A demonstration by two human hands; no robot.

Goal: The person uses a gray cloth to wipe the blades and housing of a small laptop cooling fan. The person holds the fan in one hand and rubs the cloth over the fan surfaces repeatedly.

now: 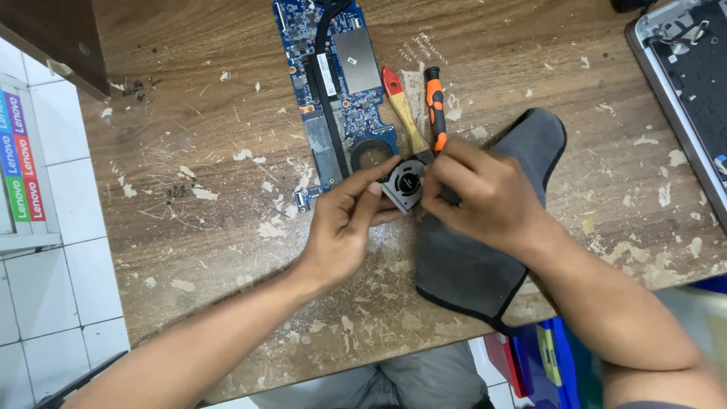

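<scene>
One small laptop cooling fan (407, 182), dark and roughly square with a round rotor, sits between two hands just above the desk (212, 189). The left hand (344, 220) has its grip narrow, thumb and forefinger pinched on the fan's left edge. The right hand (485, 193) closes its grip on the fan's right side, fingers curled over it; how much of the fan it covers cannot be told.

One blue laptop motherboard (337, 91) lies just beyond the fan, with a round cut-out near its lower end. Two tools lie side by side right of the board: one brush with a wooden, red-tipped handle (401, 106) and one orange-and-black screwdriver (434, 102), its tip hidden behind the right hand. One grey cloth (485, 257) with dark edging is spread under the right hand and wrist. One opened laptop case (685, 76) lies at the desk's far right corner.
</scene>
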